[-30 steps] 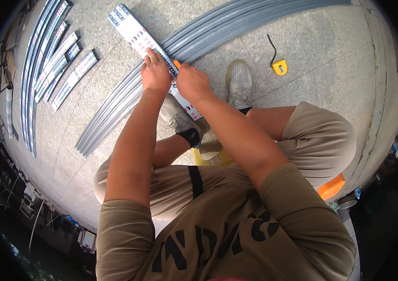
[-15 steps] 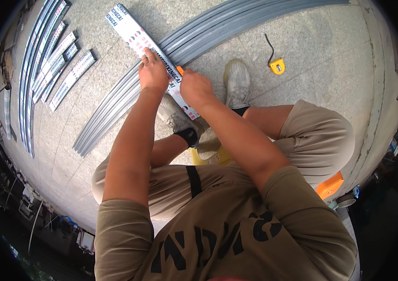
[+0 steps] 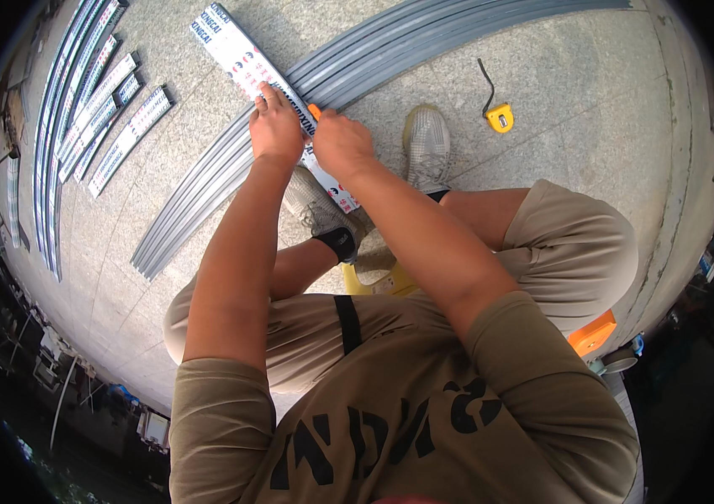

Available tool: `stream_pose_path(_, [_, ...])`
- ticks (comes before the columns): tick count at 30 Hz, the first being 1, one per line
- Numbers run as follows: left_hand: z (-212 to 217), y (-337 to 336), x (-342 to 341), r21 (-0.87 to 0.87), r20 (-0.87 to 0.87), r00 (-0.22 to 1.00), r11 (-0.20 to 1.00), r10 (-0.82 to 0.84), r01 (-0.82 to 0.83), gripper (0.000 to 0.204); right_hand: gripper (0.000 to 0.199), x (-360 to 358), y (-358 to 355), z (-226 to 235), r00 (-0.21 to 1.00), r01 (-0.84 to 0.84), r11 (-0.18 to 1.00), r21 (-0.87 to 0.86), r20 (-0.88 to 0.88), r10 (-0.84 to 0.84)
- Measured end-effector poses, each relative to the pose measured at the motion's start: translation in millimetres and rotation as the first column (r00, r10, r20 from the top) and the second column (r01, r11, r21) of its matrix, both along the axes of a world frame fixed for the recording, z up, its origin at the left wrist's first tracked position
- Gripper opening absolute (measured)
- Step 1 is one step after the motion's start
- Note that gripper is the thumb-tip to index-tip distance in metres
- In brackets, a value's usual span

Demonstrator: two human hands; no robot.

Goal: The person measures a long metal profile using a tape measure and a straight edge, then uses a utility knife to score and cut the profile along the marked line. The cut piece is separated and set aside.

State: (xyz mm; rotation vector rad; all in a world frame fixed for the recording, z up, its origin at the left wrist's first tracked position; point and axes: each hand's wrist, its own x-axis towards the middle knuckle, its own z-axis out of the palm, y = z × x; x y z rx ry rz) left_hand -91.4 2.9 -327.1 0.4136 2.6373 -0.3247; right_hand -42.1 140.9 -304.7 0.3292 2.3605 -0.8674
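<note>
A long profile [image 3: 235, 57] wrapped in white film with printed lettering lies slantwise across a bundle of grey metal strips. My left hand [image 3: 275, 130] rests on its upper face, fingers stretched out and pressing it down. Just to the right, my right hand [image 3: 342, 143] is closed around a small orange tool [image 3: 315, 111] held against the profile's right edge. Only the tool's orange end shows; the rest is hidden in my fist, so its exact kind cannot be told. The profile's near end [image 3: 342, 197] comes down beside my shoe.
Beneath the profile, the grey strips [image 3: 424, 38] run from lower left to upper right. A yellow tape measure [image 3: 500, 118] with a dark strap lies on the right. Several film-wrapped profiles [image 3: 130, 139] lie at the far left. Below me is a yellow stool [image 3: 365, 281].
My right hand and the orange tool have slid slightly up and left along the profile's edge. The left hand stays in about the same place on the profile.
</note>
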Motion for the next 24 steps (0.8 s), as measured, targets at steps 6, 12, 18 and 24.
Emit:
stream_pose_path(6, [2.1, 0.9, 0.0, -0.011, 0.013, 1.0, 1.0, -0.004, 0.004, 0.125, 0.027, 5.2, -0.7, -1.7, 1.0, 0.018, 1.0, -0.011, 0.002, -0.018])
stream_pose_path(12, [8.9, 2.3, -0.6, -0.012, 0.027, 1.0, 1.0, -0.001, 0.001, 0.127, 0.028, 21.0, 0.6, -8.0, 1.0, 0.016, 1.0, 0.002, -0.009, -0.016])
stream_pose_path(18, [4.4, 2.7, -1.5, -0.028, 0.039, 0.999, 1.0, 0.006, -0.005, 0.128, 0.022, 28.3, 3.9, -8.3, 0.999, 0.024, 1.0, 0.009, 0.033, -0.024])
stream_pose_path(24, [10.6, 7.5, -5.1, -0.033, 0.052, 0.998, 0.999, 0.027, -0.025, 0.129, 0.022, 28.5, 7.5, -7.8, 1.0, 0.006, 1.0, 0.028, -0.008, -0.006])
